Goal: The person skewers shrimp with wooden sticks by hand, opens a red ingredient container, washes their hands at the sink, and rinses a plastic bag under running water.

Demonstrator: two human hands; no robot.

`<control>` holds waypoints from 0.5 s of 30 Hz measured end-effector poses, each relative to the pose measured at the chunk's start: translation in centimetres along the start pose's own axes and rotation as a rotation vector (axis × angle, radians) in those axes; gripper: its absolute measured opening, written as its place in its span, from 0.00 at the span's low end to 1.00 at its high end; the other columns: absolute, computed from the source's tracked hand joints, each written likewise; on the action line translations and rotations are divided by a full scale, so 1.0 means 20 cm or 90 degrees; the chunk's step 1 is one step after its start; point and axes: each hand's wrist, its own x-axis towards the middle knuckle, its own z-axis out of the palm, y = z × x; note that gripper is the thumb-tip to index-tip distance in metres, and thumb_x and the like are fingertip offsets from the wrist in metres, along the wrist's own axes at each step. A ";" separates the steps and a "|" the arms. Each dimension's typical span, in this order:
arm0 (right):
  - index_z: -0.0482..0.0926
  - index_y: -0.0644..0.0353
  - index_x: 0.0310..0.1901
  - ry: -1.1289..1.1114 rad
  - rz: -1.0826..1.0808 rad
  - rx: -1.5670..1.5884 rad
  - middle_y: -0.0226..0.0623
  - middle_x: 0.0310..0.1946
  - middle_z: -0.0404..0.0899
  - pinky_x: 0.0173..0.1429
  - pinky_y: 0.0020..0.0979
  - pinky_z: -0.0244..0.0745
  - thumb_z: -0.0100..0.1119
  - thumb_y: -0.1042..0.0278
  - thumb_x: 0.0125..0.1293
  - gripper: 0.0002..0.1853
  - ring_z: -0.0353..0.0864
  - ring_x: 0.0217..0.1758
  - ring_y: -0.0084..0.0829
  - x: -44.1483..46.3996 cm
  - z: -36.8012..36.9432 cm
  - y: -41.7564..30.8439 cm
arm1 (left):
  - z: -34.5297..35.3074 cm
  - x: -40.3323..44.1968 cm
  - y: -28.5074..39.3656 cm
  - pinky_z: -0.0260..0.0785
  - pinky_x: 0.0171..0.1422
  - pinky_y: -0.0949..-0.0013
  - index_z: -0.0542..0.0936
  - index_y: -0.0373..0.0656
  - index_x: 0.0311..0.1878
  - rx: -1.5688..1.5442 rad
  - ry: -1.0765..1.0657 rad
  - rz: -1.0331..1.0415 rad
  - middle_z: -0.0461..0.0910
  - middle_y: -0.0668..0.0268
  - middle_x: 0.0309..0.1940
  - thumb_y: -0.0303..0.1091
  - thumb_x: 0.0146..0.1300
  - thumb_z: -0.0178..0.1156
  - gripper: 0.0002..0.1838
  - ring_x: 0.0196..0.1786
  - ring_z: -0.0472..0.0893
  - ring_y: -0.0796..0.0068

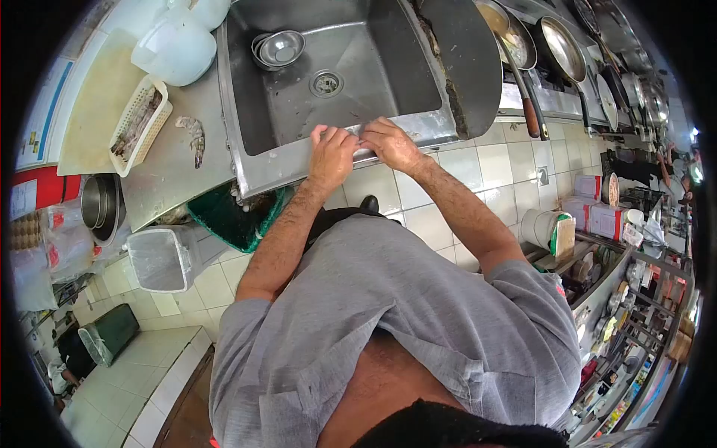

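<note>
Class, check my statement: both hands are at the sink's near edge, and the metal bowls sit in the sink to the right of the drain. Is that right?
Not quite: the metal bowls sit to the left of the drain, as the head view shows. They are in the sink, and the left hand and right hand are at its near edge.

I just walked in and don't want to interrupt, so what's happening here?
Someone in a grey shirt has the left hand and right hand close together at the near edge of the sink; whether they pinch something small is unclear. Metal bowls sit inside the sink. On the counter, what looks like a shrimp lies beside a plastic basket.
</note>
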 end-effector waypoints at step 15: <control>0.80 0.65 0.46 -0.052 0.151 0.035 0.41 0.44 0.78 0.57 0.36 0.71 0.68 0.68 0.56 0.17 0.74 0.52 0.42 -0.04 -0.15 -0.01 | -0.02 0.02 0.00 0.58 0.61 0.54 0.80 0.43 0.38 -0.029 -0.031 0.015 0.76 0.65 0.37 0.34 0.57 0.63 0.08 0.47 0.74 0.64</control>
